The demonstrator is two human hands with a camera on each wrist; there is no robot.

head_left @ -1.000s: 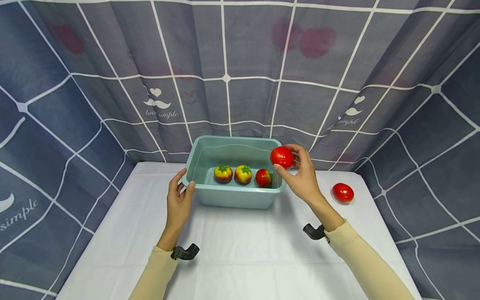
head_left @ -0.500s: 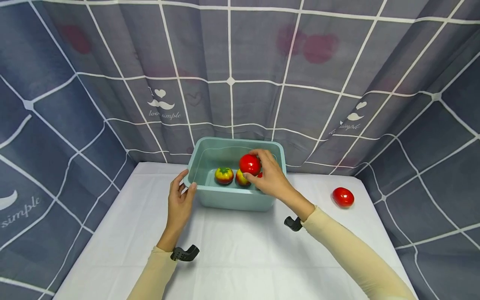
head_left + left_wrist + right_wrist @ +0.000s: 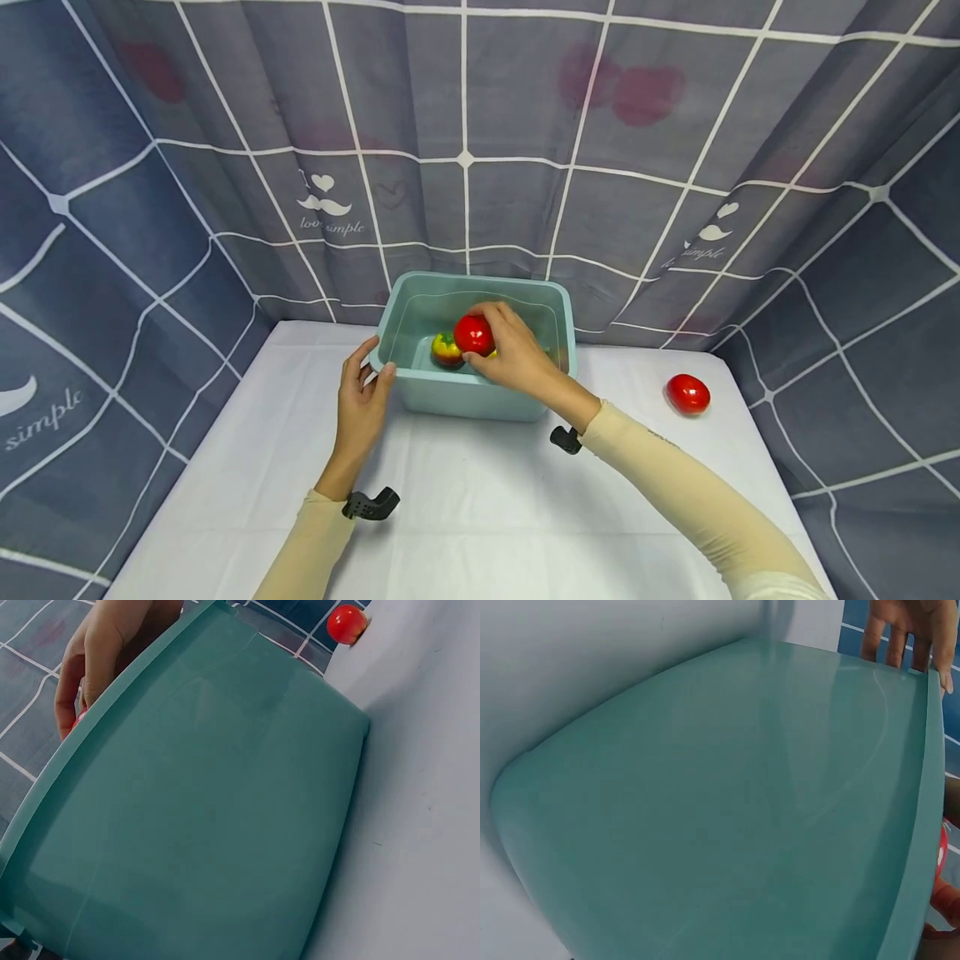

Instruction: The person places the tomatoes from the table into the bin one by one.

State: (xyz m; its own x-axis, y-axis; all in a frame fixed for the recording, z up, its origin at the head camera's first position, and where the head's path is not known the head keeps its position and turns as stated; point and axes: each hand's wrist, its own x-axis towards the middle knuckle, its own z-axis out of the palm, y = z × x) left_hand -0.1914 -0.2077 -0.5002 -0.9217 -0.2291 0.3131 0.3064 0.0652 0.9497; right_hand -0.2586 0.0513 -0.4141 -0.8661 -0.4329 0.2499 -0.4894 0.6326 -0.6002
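Observation:
A red tomato (image 3: 472, 335) is held in the fingers and thumb of my right hand (image 3: 517, 354), low over the inside of a teal plastic bin (image 3: 465, 397). My left hand (image 3: 362, 412) grips the bin's front left corner, thumb at the rim and fingers outside, as the right wrist view also shows at the left hand (image 3: 911, 630). Inside lies a yellow-and-red tomato (image 3: 446, 350) with a green top. A second yellowish one is mostly hidden behind my right hand. In the left wrist view the bin wall (image 3: 210, 795) covers most of the contents.
Another red tomato (image 3: 687, 394) lies on the white-covered table (image 3: 480, 500), right of the bin. A grey-blue curtain (image 3: 420, 200) with white lines encloses the back and both sides, close behind the bin.
My right hand has carried the red tomato leftward from the bin's right rim and lower into the bin. My left hand stays on the corner.

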